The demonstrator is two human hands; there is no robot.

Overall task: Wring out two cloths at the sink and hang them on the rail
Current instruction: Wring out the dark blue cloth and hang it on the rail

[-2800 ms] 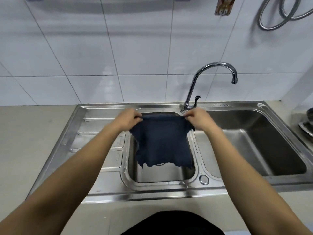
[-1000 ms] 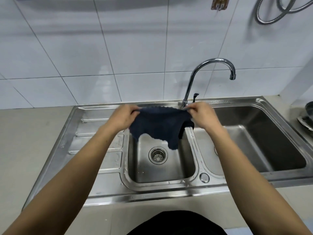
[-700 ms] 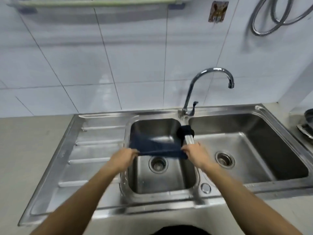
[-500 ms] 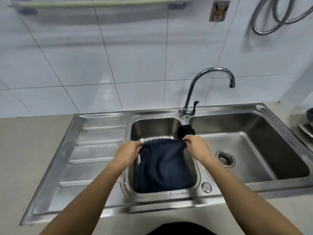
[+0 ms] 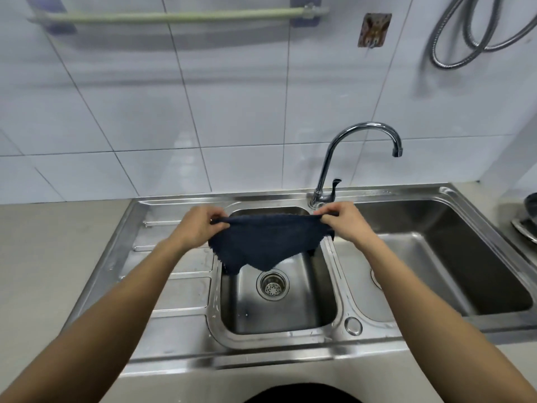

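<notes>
A dark blue cloth point(image 5: 263, 242) is stretched flat between my hands above the small left basin point(image 5: 305, 309) of the steel sink. My left hand point(image 5: 200, 226) pinches its left corner and my right hand point(image 5: 341, 223) pinches its right corner. The loose lower edge hangs in a point over the drain point(image 5: 272, 285). A bit of a second dark cloth point(image 5: 312, 252) peeks out under the held one at the divider between the basins. The pale green rail point(image 5: 174, 16) is mounted high on the tiled wall, bare.
A curved chrome tap point(image 5: 343, 158) rises behind the divider, spout over the large right basin point(image 5: 436, 257). A drainboard point(image 5: 174, 271) lies left of the small basin. A metal hose point(image 5: 470, 33) loops on the wall top right. Dishes point(image 5: 527, 222) sit at the right edge.
The cloth was flicked down into the small basin and is now raised and pulled taut again. The view tilted upward, bringing the rail into sight.
</notes>
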